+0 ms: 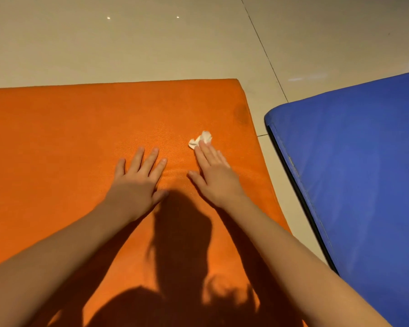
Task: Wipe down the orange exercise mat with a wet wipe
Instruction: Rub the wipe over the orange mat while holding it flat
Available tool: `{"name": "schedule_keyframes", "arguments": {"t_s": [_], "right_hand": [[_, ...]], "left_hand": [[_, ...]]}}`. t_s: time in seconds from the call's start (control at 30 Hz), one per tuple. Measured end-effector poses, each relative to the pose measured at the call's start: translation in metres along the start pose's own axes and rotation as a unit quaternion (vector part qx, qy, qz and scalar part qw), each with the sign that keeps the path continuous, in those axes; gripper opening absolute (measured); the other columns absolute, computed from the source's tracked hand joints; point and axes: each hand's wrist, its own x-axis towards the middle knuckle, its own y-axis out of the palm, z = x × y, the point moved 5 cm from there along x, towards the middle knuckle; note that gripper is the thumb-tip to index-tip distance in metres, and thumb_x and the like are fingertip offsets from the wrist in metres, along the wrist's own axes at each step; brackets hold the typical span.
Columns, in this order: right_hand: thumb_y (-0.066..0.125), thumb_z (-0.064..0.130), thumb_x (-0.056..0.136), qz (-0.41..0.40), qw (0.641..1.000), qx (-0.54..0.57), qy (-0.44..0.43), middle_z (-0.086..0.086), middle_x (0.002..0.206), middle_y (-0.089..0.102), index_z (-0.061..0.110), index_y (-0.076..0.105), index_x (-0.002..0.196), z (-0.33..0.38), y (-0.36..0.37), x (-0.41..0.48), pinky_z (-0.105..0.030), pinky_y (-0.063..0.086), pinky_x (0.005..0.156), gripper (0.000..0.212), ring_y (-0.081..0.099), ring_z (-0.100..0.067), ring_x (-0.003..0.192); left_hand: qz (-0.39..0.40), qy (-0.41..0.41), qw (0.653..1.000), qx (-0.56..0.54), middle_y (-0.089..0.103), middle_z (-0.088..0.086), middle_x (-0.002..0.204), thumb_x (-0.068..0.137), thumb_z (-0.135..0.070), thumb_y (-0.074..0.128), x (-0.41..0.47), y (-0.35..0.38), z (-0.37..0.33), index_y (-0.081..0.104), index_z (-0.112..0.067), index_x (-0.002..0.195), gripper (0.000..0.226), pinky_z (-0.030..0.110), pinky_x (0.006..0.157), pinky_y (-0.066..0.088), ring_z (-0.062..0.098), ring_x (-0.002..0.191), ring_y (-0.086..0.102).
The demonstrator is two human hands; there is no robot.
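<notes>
From the head view, the orange exercise mat (57, 138) lies flat on the pale tiled floor (128, 43) and fills the left and middle of the frame. Its far edge runs almost level across the upper middle to a corner right of centre. Its right edge slants from that corner down toward the lower right. The mat runs off the left and bottom of the frame, so its long axis cannot be told. A darker patch sits near the right edge, just below the corner.

A wedge of bare floor separates this edge from a blue mat (352, 173) on the right. Open orange surface stretches left of and beyond the hands.

The wet wipe (200, 139), a small crumpled white wad, lies on the mat right of centre, stretched from lower left to upper right. The right hand (214, 172) lies palm down, its grip flat with fingers straight and close together, fingertips (203, 145) pressing on the wipe. The left hand (138, 179) rests palm down just beside it, fingers spread, holding nothing
</notes>
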Motion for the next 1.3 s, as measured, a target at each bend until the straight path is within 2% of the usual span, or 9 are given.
{"name": "schedule_keyframes", "arguments": {"t_s": [0.1,0.2,0.3,0.4,0.6,0.77,0.93,1.13,1.3], "right_hand": [[0.026,0.043,0.101,-0.037,0.998,0.006,0.045,-0.003,0.160,0.012,0.013,0.015,0.153,-0.033,-0.011,0.000,-0.029,-0.003,0.116,0.061,0.008,-0.017,0.147],[0.027,0.043,0.102,-0.032,0.989,0.013,0.143,-0.004,0.161,0.000,0.013,0.007,0.154,-0.032,-0.008,0.000,-0.030,-0.007,0.116,0.063,-0.002,-0.017,0.148],[0.033,0.050,0.099,-0.009,0.996,0.020,0.082,-0.008,0.161,0.000,0.009,0.008,0.153,0.007,0.003,-0.015,-0.032,-0.008,0.116,0.072,-0.003,-0.022,0.148],[0.035,0.052,0.098,0.031,0.997,-0.062,-0.040,-0.011,0.160,0.004,0.005,0.011,0.152,0.013,0.002,-0.031,-0.032,-0.008,0.116,0.075,0.001,-0.024,0.148],[0.024,0.054,0.099,0.030,0.987,-0.013,0.156,-0.009,0.160,-0.008,0.007,-0.001,0.153,-0.008,-0.005,-0.032,-0.038,-0.001,0.120,0.076,-0.010,-0.023,0.147],[0.028,0.051,0.100,0.072,0.997,-0.021,0.037,-0.003,0.161,-0.004,0.012,0.001,0.153,0.018,0.003,-0.065,-0.034,-0.003,0.120,0.072,-0.005,-0.018,0.147],[0.026,0.046,0.101,0.032,0.988,0.022,0.150,-0.005,0.161,0.001,0.011,0.006,0.153,0.003,-0.002,-0.083,-0.033,-0.003,0.119,0.066,-0.002,-0.017,0.148],[0.031,0.047,0.101,0.067,0.997,-0.012,0.036,-0.003,0.161,0.001,0.014,0.008,0.154,0.027,0.010,-0.117,-0.032,0.000,0.119,0.067,0.000,-0.017,0.148],[0.028,0.052,0.099,0.037,0.982,0.050,0.179,-0.005,0.161,-0.005,0.011,0.003,0.153,0.025,0.013,-0.128,-0.036,-0.001,0.120,0.073,-0.006,-0.018,0.147]], "left_hand": [[0.017,-0.002,1.000,0.017,0.041,0.018,0.150,0.079,-0.053,0.071,-0.001,0.000,-0.001,0.049,-0.009,0.142,0.081,0.068,0.096,0.038,0.045,0.136,0.039],[0.063,-0.021,0.997,0.031,0.003,0.010,0.164,0.094,-0.060,0.040,-0.001,0.003,-0.004,0.012,-0.018,0.157,0.080,0.060,0.114,0.019,0.036,0.150,0.005],[0.114,-0.039,0.991,0.054,-0.018,0.005,0.163,0.098,-0.061,0.026,-0.007,0.001,-0.012,-0.009,-0.018,0.156,0.080,0.053,0.118,0.008,0.031,0.150,-0.013],[0.144,-0.041,0.988,0.043,-0.021,0.003,0.162,0.097,-0.064,0.025,-0.027,0.004,-0.019,-0.012,-0.016,0.155,0.084,0.051,0.119,0.007,0.028,0.149,-0.016],[0.159,-0.042,0.985,0.044,-0.025,0.001,0.160,0.099,-0.061,0.023,-0.050,0.009,-0.021,-0.015,-0.018,0.154,0.080,0.051,0.120,0.004,0.025,0.149,-0.019],[0.173,-0.042,0.984,0.018,-0.023,0.002,0.161,0.098,-0.061,0.028,-0.057,0.006,-0.026,-0.013,-0.016,0.155,0.083,0.051,0.120,0.005,0.025,0.149,-0.018],[0.192,-0.041,0.981,-0.004,-0.025,0.003,0.160,0.099,-0.061,0.026,-0.086,0.012,-0.040,-0.013,-0.014,0.155,0.082,0.050,0.121,0.003,0.027,0.148,-0.020],[0.199,-0.039,0.979,-0.018,-0.023,0.003,0.161,0.099,-0.062,0.022,-0.105,0.017,-0.051,-0.011,-0.015,0.155,0.080,0.049,0.121,0.001,0.027,0.148,-0.020],[0.200,-0.035,0.978,-0.041,-0.022,0.002,0.161,0.099,-0.062,0.021,-0.123,0.017,-0.058,-0.010,-0.015,0.156,0.080,0.050,0.121,-0.002,0.025,0.148,-0.021]]}}
